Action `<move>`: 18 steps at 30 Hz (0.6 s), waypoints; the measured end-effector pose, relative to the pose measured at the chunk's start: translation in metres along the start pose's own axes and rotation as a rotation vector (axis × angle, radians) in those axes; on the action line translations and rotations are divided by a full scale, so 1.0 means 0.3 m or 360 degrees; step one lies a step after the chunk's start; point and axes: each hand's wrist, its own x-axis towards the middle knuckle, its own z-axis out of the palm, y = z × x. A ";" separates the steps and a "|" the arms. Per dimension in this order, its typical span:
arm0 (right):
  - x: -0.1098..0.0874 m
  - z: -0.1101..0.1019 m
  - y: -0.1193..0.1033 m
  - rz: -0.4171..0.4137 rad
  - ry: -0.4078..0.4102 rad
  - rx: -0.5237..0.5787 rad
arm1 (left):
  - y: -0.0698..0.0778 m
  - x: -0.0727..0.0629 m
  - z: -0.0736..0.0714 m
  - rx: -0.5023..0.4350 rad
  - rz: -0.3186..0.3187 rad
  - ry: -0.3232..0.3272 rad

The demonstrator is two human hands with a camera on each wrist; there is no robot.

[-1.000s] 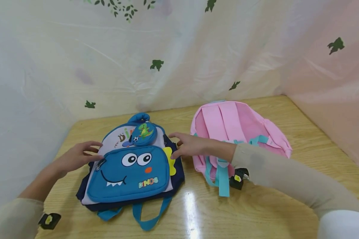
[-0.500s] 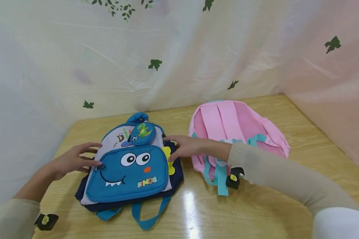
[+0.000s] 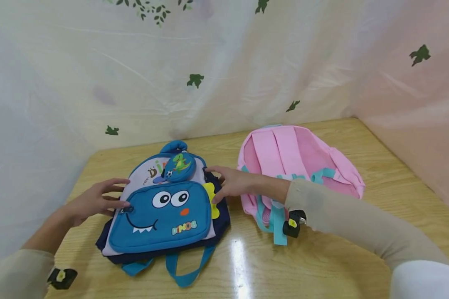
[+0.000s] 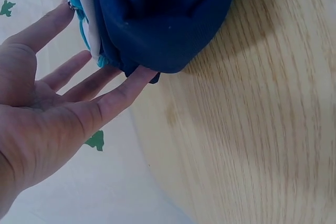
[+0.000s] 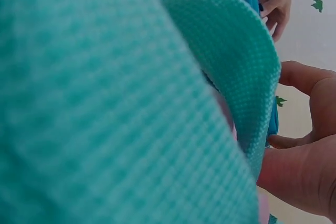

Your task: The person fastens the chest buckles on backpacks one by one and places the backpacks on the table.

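Observation:
A blue and white backpack (image 3: 161, 224) with a cartoon dinosaur face lies front side up on the wooden table. From its top hangs a small round blue pouch (image 3: 180, 167) with a green dinosaur. My left hand (image 3: 95, 202) is at the backpack's left side, thumb by the front pocket's zipper pull. In the left wrist view, the extended fingers of the left hand (image 4: 63, 90) touch the side of the navy fabric (image 4: 168, 30). Across the bag, my right hand (image 3: 233, 182) rests at the right edge, near the yellow spikes (image 3: 212, 200), fingers loosely bent.
A pink backpack (image 3: 280, 153) lies straps up on the right, beneath my right forearm. Its turquoise strap (image 5: 131, 103) fills much of the right wrist view. Blue strap loops (image 3: 187, 276) stick out below the blue backpack. A pale curtain (image 3: 224, 62) stands behind the table.
My left thumb has come down to the zipper pull area. The right fingertips have shifted slightly left onto the backpack's edge. Both backpacks stay in place.

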 end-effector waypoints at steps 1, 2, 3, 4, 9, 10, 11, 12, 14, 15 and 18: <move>-0.001 0.000 0.000 -0.0007 0.0015 0.0014 | -0.001 0.001 0.002 0.0002 0.0003 0.0001; -0.002 0.001 0.000 -0.0014 0.0032 0.0040 | -0.001 0.002 0.003 0.0006 0.0006 0.0004; -0.003 0.001 0.001 -0.0024 0.0051 0.0067 | -0.002 0.003 0.004 0.0012 0.0006 0.0008; -0.005 0.001 0.000 -0.0036 0.0066 0.0100 | -0.002 0.003 0.004 0.0018 0.0004 0.0013; -0.021 -0.001 -0.010 -0.0094 0.0120 0.0246 | -0.006 0.002 0.004 0.0040 -0.0016 0.0036; -0.025 -0.002 -0.013 -0.0102 0.0126 0.0258 | -0.007 0.002 0.005 0.0036 -0.0019 0.0037; -0.026 -0.004 -0.016 -0.0105 0.0137 0.0262 | -0.008 0.002 0.005 0.0028 -0.0021 0.0037; -0.028 -0.006 -0.018 -0.0108 0.0151 0.0257 | -0.009 0.003 0.006 0.0019 -0.0021 0.0035; -0.032 -0.010 -0.022 -0.0125 0.0181 0.0236 | -0.011 0.003 0.008 0.0006 -0.0019 0.0038; -0.034 -0.012 -0.023 -0.0133 0.0187 0.0242 | -0.013 0.003 0.009 0.0006 -0.0014 0.0041; -0.042 -0.015 -0.022 -0.0151 0.0220 0.0271 | -0.017 0.000 0.013 0.0005 -0.0004 0.0064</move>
